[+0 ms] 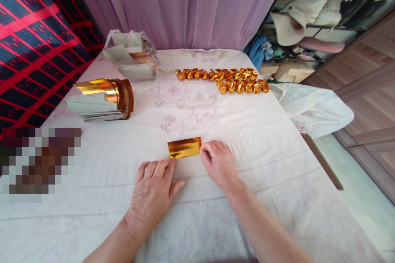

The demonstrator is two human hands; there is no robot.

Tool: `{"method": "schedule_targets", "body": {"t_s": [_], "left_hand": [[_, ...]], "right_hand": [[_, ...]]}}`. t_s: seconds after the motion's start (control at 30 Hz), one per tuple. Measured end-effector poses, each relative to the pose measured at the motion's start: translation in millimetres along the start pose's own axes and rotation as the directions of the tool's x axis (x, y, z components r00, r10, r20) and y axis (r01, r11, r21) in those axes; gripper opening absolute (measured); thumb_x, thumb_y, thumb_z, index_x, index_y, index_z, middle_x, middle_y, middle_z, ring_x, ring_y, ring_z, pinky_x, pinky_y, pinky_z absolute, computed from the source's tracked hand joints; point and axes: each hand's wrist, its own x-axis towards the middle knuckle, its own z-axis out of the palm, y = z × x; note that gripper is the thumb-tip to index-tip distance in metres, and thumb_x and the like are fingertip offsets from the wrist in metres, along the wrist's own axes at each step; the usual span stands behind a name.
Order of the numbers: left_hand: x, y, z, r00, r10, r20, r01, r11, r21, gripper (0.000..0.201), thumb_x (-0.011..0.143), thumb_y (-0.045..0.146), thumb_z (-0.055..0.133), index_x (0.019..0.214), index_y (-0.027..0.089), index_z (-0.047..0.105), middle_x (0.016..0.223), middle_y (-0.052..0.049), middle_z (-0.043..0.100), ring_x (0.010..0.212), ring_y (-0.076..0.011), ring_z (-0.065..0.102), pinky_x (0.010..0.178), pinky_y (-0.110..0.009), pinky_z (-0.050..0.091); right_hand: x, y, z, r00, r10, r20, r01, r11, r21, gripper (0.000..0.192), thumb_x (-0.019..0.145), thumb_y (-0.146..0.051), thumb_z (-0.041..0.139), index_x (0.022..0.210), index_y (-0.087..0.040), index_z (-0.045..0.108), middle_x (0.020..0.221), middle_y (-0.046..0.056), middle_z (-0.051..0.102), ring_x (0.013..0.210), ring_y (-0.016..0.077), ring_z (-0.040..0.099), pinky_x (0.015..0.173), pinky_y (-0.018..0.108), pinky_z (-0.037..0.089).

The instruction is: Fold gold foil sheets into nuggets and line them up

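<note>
A shiny gold foil paper [184,148] lies flat on the tablecloth in front of me, as a narrow rectangle. My left hand [152,191] rests on the cloth with its fingers stretched out, the index fingertip touching the paper's lower left corner. At the paper's right end, my right hand [220,162] pinches the edge between thumb and index finger. Farther back on the right stand two rows of folded gold foil pieces [230,74]. To the left is a curled stack of gold and white foil sheets [101,100].
A clear plastic bag [132,55] with more sheets stands at the back left. Purple curtains [179,4] hang behind the table. On the right are a white plastic bag [317,109] and a shelf with hats [293,18]. A pixelated patch covers the table's left side.
</note>
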Motion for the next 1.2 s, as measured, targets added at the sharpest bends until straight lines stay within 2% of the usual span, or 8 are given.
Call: {"method": "schedule_targets", "body": {"t_s": [0.73,0.97,1.1,1.2], "left_hand": [[-2.5,-5.7,-4.2,1.0,-0.016,-0.016,0.017,0.998,0.064,0.042,0.097,0.039,0.046,0.115,0.009,0.068,0.091,-0.011,0.064,0.083,-0.0268,0.056,0.086,-0.047,0.041],[2.2,-8.7,-6.6,1.0,-0.003,0.022,0.002,0.997,0.081,0.04,0.094,0.039,0.051,0.117,0.01,0.067,0.094,-0.011,0.066,0.086,-0.0273,0.059,0.091,-0.05,0.04],[7.1,-6.2,-8.9,1.0,-0.025,-0.001,0.025,0.997,0.07,0.039,0.096,0.037,0.047,0.115,0.012,0.069,0.104,-0.012,0.068,0.091,-0.0278,0.061,0.093,-0.05,0.039],[10.0,2.6,-4.9,1.0,0.011,-0.013,-0.011,1.0,0.021,0.047,0.099,0.041,0.039,0.127,0.011,0.063,0.127,-0.013,0.065,0.112,-0.0298,0.058,0.102,-0.051,0.034]], "right_hand": [[0.5,-1.2,1.2,1.0,0.011,-0.01,-0.011,1.0,0.0,0.013,0.089,-0.016,0.056,0.08,-0.022,0.063,0.079,0.001,0.066,0.076,0.0174,0.056,0.07,0.03,0.033],[-0.2,0.1,2.6,0.999,-0.008,-0.033,0.008,1.0,-0.001,0.013,0.088,-0.015,0.056,0.079,-0.022,0.063,0.078,0.001,0.066,0.075,0.0176,0.055,0.069,0.031,0.032],[-0.6,-0.2,3.0,0.999,-0.015,-0.047,0.015,1.0,0.002,0.013,0.088,-0.015,0.056,0.079,-0.022,0.062,0.077,0.0,0.065,0.075,0.0179,0.055,0.069,0.031,0.032],[-0.6,-0.6,2.9,0.999,-0.019,-0.051,0.019,1.0,0.003,0.013,0.089,-0.015,0.056,0.08,-0.022,0.062,0.077,0.0,0.065,0.074,0.0179,0.055,0.069,0.031,0.032]]}}
